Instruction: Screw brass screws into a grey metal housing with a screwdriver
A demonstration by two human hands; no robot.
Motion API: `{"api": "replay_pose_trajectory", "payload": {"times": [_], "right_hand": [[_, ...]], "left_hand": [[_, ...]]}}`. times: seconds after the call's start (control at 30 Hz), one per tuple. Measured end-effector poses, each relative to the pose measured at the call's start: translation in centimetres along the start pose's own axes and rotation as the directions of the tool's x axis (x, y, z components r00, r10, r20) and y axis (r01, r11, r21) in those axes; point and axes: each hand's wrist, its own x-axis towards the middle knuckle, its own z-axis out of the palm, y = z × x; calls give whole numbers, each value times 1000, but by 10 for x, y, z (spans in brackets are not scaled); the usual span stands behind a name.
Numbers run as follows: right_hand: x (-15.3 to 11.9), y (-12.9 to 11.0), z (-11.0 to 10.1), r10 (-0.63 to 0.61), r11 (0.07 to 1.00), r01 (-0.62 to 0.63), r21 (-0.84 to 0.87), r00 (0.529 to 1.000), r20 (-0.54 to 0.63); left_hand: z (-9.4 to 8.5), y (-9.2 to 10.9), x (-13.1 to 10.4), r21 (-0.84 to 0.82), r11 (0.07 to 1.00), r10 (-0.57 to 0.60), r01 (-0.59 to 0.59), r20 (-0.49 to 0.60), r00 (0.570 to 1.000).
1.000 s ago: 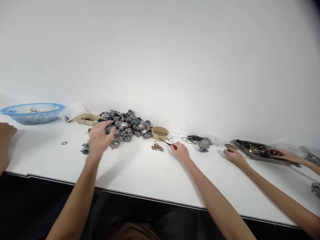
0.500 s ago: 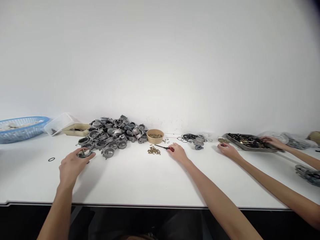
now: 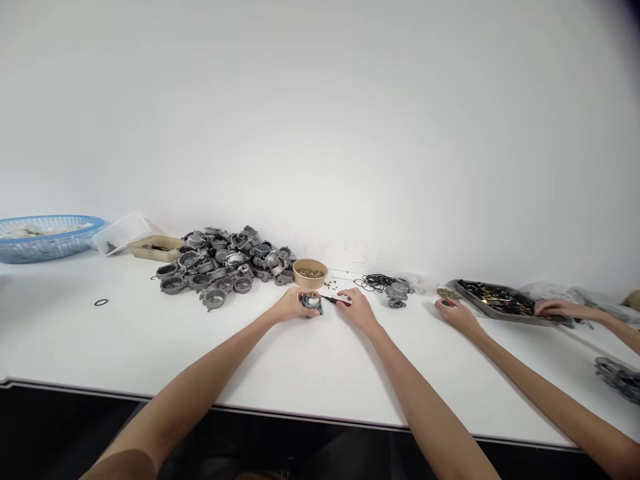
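Observation:
My left hand (image 3: 294,305) grips a small grey metal housing (image 3: 312,303) with something white inside it, low over the table's middle. Its fingers wrap the left rim. My right hand (image 3: 358,307) holds a screwdriver (image 3: 338,301) with a red and black handle; the dark shaft points left at the housing, and I cannot tell whether the tip touches it. Just behind both hands stands a round tan bowl (image 3: 310,274) of small brass screws. A few loose screws (image 3: 331,285) lie beside it. The heap of screws in front of the bowl is hidden behind my left hand.
A pile of grey cup-shaped castings (image 3: 220,263) lies left, near a yellow tray (image 3: 156,256) and a blue basket (image 3: 75,248). Black rubber rings (image 3: 377,283) and a grey metal assembly (image 3: 397,294) lie right. A co-worker's hands (image 3: 457,312) work beside a metal tray (image 3: 500,313).
My left hand has carried the housing from the left, in front of the castings, to the middle beside the screwdriver. The view has turned slightly. The co-worker's far hand has shifted at the tray.

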Motion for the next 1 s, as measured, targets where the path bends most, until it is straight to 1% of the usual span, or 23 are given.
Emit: {"api": "replay_pose_trajectory", "payload": {"times": [0.07, 0.1, 0.13, 0.2, 0.27, 0.33, 0.4, 0.47, 0.5, 0.53, 0.57, 0.63, 0.67, 0.7, 0.73, 0.77, 0.8, 0.83, 0.87, 0.9, 1.0], "right_hand": [[-1, -5, -5, -74, 994, 77, 76, 996, -44], [-2, -9, -8, -115, 984, 121, 129, 992, -56], [-3, -15, -10, -152, 970, 160, 185, 987, -54], [-7, -29, -13, -215, 938, 212, 274, 976, -19], [-12, -44, -13, -270, 910, 248, 332, 963, 22], [-18, -58, -13, -313, 886, 270, 377, 948, 58], [-22, -66, -13, -334, 872, 273, 407, 939, 84], [-24, -69, -14, -341, 872, 272, 407, 934, 105], [-25, -69, -16, -341, 876, 272, 398, 933, 113], [-25, -68, -17, -339, 881, 270, 388, 933, 120], [-25, -67, -19, -338, 886, 269, 379, 933, 127], [-24, -65, -21, -333, 893, 266, 364, 933, 135], [-24, -65, -22, -328, 896, 263, 358, 935, 136], [-24, -64, -22, -324, 899, 259, 353, 936, 140], [-23, -64, -22, -320, 902, 253, 350, 936, 148], [-23, -65, -21, -314, 904, 245, 350, 936, 158], [-23, -65, -20, -308, 906, 235, 353, 936, 169], [-23, -65, -18, -301, 907, 221, 359, 936, 184], [-23, -65, -17, -291, 907, 204, 368, 935, 201], [-23, -66, -16, -281, 907, 184, 379, 935, 217], [-26, -67, -15, -257, 904, 137, 405, 932, 257]], "left_hand": [[9, -5, -6, 8, 999, 33, -33, 60, 998], [10, -7, -9, 5, 999, 50, -51, 89, 995], [10, -8, -11, 13, 998, 54, -55, 92, 994], [8, -9, -14, -8, 998, 59, -59, 95, 994], [7, -8, -15, -89, 993, 81, -71, 110, 991], [8, -8, -16, -158, 982, 119, -99, 122, 985], [4, -9, -17, -160, 977, 165, -141, 148, 975], [-9, -13, -18, -102, 976, 211, -195, 185, 960], [-21, -17, -18, -59, 975, 220, -212, 196, 956], [-36, -22, -20, -9, 976, 217, -219, 183, 959], [-54, -28, -23, 37, 979, 195, -202, 139, 971], [-95, -44, -34, 102, 993, 64, -66, 26, 998], [-115, -53, -41, 114, 993, -34, 40, -53, 998], [-134, -63, -50, 124, 979, -150, 164, -111, 982], [-150, -73, -58, 151, 942, -275, 300, -168, 947], [-163, -82, -66, 196, 885, -388, 423, -195, 901], [-173, -90, -73, 223, 827, -484, 517, -186, 855], [-179, -97, -79, 244, 778, -553, 579, -172, 815], [-183, -101, -83, 265, 743, -596, 614, -155, 788], [-183, -103, -84, 279, 723, -621, 632, -137, 771], [-176, -99, -82, 331, 692, -649, 642, -104, 753]]}}
